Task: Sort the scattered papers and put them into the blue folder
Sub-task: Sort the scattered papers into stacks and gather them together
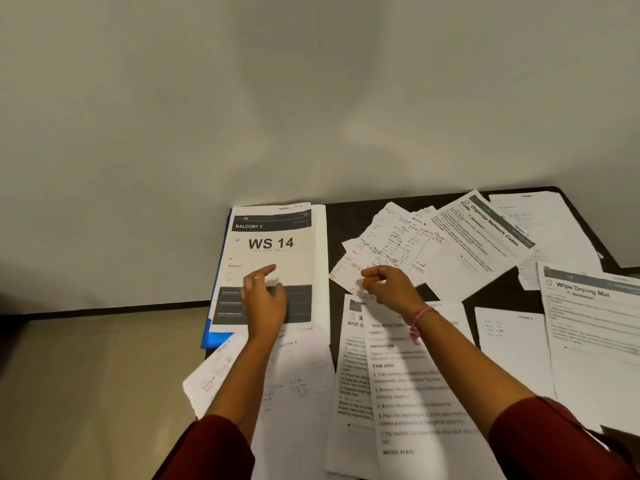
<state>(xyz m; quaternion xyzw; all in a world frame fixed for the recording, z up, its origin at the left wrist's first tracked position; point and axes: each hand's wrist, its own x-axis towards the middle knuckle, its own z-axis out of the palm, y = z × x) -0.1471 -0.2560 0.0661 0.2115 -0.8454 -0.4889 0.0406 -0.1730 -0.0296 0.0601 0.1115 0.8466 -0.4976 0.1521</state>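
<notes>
Her left hand (265,299) rested open on the WS 14 sheet (272,258) mid-frame while her right hand (388,285) pinched a handwritten sheet (384,247); best slid flat, edges squared.

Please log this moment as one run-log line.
left hand: open over WS 14 sheet on blue folder | right hand: pinching handwritten sheet | stage: sorting

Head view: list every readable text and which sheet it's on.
"BALCONY 2", "WS 14": sheet on blue folder pile.
"Organize Network Cable": angled sheet.
"Wipe Drying Mat": right sheet.
"DESCRIPTION", "TASK GOAL": near sheet.
Handwritten notes and body text: unreadable.
</notes>
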